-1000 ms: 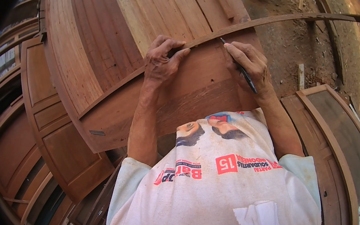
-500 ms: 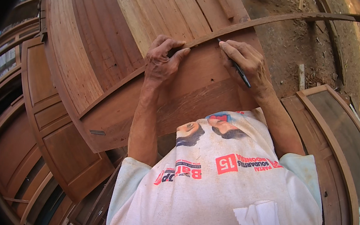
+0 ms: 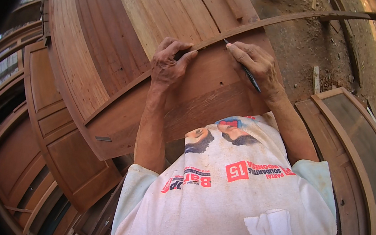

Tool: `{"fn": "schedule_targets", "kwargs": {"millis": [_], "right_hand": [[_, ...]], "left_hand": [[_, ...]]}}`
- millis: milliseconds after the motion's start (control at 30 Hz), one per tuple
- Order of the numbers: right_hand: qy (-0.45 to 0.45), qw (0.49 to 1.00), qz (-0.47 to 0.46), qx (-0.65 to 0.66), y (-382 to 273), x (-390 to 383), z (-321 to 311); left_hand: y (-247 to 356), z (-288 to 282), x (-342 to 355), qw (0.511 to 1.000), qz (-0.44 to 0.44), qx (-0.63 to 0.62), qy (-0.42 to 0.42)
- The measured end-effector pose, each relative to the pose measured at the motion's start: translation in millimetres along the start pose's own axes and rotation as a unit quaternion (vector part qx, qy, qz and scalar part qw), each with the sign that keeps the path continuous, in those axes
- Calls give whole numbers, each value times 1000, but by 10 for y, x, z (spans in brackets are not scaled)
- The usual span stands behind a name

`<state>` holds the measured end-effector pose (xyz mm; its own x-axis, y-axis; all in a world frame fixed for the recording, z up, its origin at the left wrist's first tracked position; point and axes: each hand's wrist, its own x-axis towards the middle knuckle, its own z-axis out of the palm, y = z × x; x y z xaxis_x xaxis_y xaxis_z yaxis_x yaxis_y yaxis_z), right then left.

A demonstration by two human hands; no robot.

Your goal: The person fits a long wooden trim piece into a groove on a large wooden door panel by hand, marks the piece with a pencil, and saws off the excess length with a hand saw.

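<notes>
A long, thin wooden strip (image 3: pixel 287 20) lies across a broad panel of planks (image 3: pixel 131 4) in light and reddish wood. My left hand (image 3: pixel 171 64) grips the strip with thumb and fingers bent over its edge; a dark gap under the fingers is unclear. My right hand (image 3: pixel 256 67) holds a dark pen (image 3: pixel 251 80) with its point at the lower edge of the strip, right of my left hand. The plain reddish board (image 3: pixel 206 82) lies below both hands. A small grey flat piece (image 3: pixel 103 138) rests on that board at the lower left.
Wooden panel doors (image 3: pixel 60 140) are stacked at the left, with more frames behind. A door with a dark inset pane (image 3: pixel 360 151) lies at the right. Behind is dirt ground (image 3: pixel 293 50) with scattered wood scraps (image 3: pixel 316 81). My white printed shirt fills the bottom.
My right hand and the pen point have shifted a little to the left along the strip. My left hand stays in place on the strip.
</notes>
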<state>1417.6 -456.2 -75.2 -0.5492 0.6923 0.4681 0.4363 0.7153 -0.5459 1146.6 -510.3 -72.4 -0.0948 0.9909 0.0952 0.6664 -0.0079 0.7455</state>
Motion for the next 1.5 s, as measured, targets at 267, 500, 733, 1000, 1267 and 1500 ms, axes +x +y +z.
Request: {"fn": "schedule_targets", "kwargs": {"millis": [267,500,733,1000,1267,1500], "right_hand": [[81,995,30,46,64,-96,9],[140,984,26,-108,298,97,-241],[133,971,8,-198,696,251,-747],[67,991,7,-115,719,155,-966],[41,999,-21,-21,14,144,-913],[96,952,-223,187,-1212,50,-765]], "left_hand": [[-23,-1,0,1000,-1,5,0],[88,13,-26,1000,14,11,11],[653,9,-11,1000,18,-1,-22],[951,-86,-355,997,8,50,-51],[1030,-331,-1274,996,-64,52,42],[754,-863,-2338,967,-74,70,234]]}}
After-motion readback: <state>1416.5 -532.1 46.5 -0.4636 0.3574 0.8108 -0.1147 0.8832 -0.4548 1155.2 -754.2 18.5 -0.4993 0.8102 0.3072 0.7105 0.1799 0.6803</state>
